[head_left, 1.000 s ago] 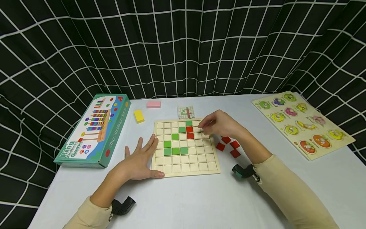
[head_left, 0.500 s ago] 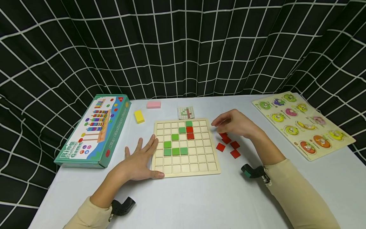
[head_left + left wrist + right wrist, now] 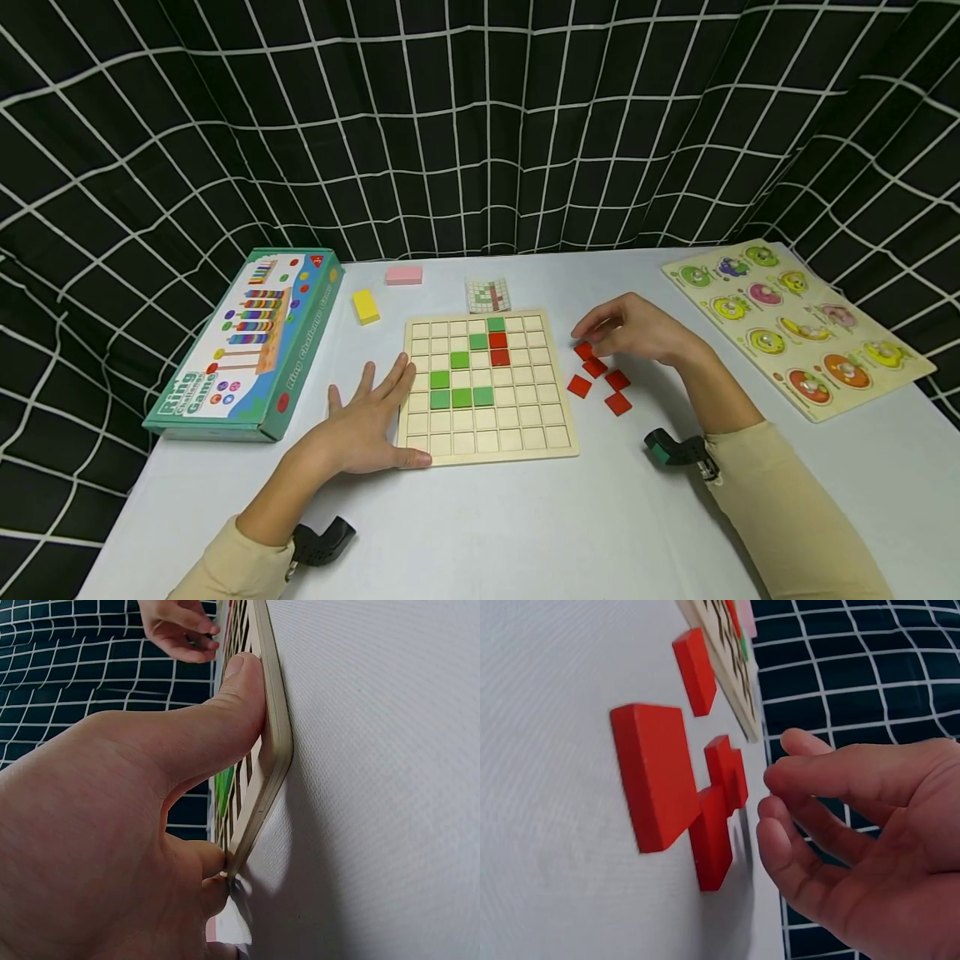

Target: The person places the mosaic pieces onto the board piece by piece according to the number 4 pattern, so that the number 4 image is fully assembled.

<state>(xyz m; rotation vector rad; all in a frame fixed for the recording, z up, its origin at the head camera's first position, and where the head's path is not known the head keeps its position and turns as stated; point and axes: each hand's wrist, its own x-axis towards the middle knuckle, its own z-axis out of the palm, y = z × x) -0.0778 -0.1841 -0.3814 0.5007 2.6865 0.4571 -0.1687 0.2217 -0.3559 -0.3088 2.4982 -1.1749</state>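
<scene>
Red tiles (image 3: 597,377) lie loose on the white bench (image 3: 525,533), 4 of them in a small cluster just right of the wooden grid board (image 3: 486,385), and the right hand (image 3: 637,329) hovers right over the far end of that cluster. Its fingers (image 3: 810,825) are loosely curled, tips close to the nearest tile, and the wrist view shows a gap between them and the red wood, nothing pinched. Over on the other side, the left hand (image 3: 367,421) lies flat on the bench against the board's left edge, fingers spread and straight, thumb (image 3: 232,712) pressed along the near rim. On the board itself, 6 green tiles (image 3: 461,375) sit in their cells, running down from the top row to a row of 3, and 2 red ones (image 3: 498,348) are stacked in a column just below the top green. Behind the board rests a small pattern card (image 3: 488,294). Further back are a yellow block (image 3: 365,305) and a pink block (image 3: 403,273), well apart from each other. A green game box (image 3: 247,342) stands at the left, a fruit puzzle board (image 3: 795,325) at the far right.
</scene>
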